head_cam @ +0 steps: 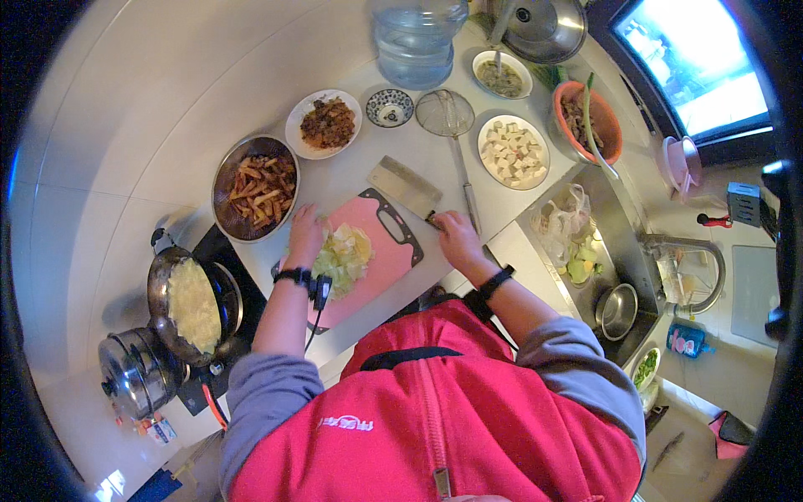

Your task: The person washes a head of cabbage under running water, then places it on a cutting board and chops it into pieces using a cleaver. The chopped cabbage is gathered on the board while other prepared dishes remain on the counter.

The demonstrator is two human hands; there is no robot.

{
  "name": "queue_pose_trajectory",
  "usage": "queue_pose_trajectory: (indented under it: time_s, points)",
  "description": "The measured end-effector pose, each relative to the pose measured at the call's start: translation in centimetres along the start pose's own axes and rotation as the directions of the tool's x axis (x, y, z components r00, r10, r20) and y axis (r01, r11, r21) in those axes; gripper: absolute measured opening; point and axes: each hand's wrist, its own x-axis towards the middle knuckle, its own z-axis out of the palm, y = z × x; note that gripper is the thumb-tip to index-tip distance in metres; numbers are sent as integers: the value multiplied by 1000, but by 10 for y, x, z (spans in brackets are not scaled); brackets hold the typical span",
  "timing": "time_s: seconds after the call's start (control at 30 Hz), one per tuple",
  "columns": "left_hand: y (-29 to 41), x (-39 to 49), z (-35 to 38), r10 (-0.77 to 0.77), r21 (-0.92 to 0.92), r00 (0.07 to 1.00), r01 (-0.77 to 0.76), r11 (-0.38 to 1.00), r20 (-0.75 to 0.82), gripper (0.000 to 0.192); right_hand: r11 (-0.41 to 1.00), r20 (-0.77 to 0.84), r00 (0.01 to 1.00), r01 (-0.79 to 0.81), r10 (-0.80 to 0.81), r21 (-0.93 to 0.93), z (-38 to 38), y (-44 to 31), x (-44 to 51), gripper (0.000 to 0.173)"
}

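My right hand (459, 245) is closed around the dark handle of a Chinese cleaver (404, 184). The wide blade lies flat over the counter, just beyond the cutting board. At the board's left side, my left hand (307, 235) is beside a heap of cut cabbage (344, 254), its fingers pointing away from me and apparently holding nothing. Whether its palm touches the leaves is hard to see. The pink cutting board (386, 267) has a dark speckled rim and a handle slot. Close to my left fingertips stands a metal strainer bowl (224, 207) of browned strips of food (263, 188).
A wok (162, 301) of pale food and a lidded pot (135, 370) stand left. Behind are a plate of chopped seasoning (327, 123), a patterned bowl (389, 108), a wire skimmer (464, 169) and cubed tofu (513, 152). A sink (568, 285) is right.
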Motion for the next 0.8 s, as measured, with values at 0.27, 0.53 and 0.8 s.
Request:
queue_pose_trajectory:
  time_s: [0.27, 0.53, 0.8]
  points:
    - [-8, 43, 24, -53, 201, 996, 37, 979, 76, 14, 954, 8, 967, -253, 255, 162, -54, 14, -34, 32]
    - [-17, 39, 35, -64, 61, 997, 61, 996, 43, 11, 950, 120, 972, -223, 201, 218, -54, 21, 1, 29]
    - [12, -19, -3, -85, -227, 975, 132, 965, 207, 8, 994, 376, 925, 13, -53, 108, -26, 23, 30, 33]
